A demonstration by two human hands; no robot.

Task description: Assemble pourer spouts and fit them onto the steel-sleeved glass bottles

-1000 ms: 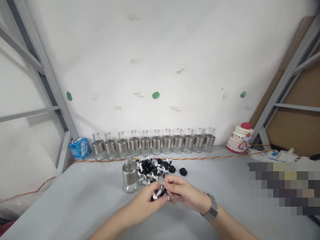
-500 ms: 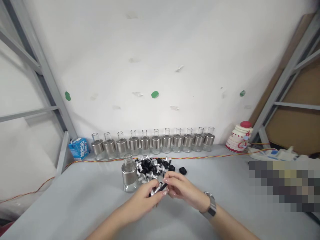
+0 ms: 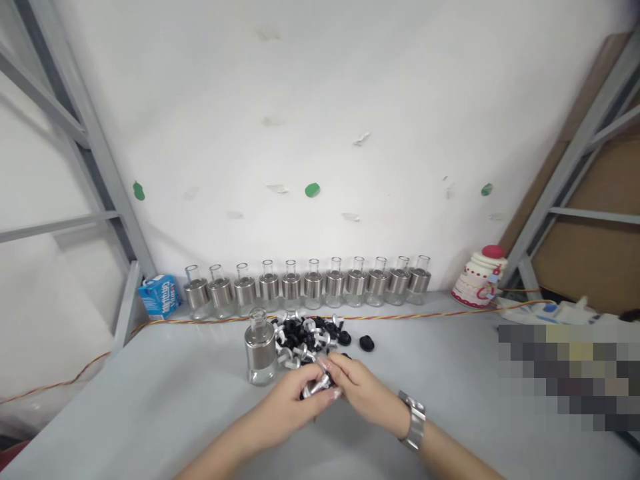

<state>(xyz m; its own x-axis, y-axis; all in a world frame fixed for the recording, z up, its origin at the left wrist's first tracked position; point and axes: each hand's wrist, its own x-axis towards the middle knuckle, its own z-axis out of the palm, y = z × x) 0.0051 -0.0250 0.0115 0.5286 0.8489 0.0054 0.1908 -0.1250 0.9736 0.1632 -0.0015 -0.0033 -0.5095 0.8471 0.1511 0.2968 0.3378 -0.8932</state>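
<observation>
My left hand (image 3: 295, 403) is closed around a silver-and-black bottle pourer (image 3: 316, 385), pinched between thumb and fingers. Meeting it from the right, my right hand (image 3: 365, 393) has its fingers closed on the same pourer's black end; the fingertips partly hide it. Just beyond both hands lies a heap of silver and black pourer parts (image 3: 303, 339). A single black cap (image 3: 367, 343) rests to the right of that heap. One glass bottle with a metal band (image 3: 261, 352) stands upright and uncapped, left of the heap and near my left hand.
Along the wall runs a row of similar open glass bottles (image 3: 313, 285). A blue drink carton (image 3: 160, 297) stands at the left end, a white-and-red jar (image 3: 479, 277) at the right. A twisted red-yellow wire (image 3: 400, 315) crosses the grey table (image 3: 165, 380).
My right hand has moved in closer against my left, its fingers now over the pourer's black end. The right wrist has turned. The camera view has shifted slightly.
</observation>
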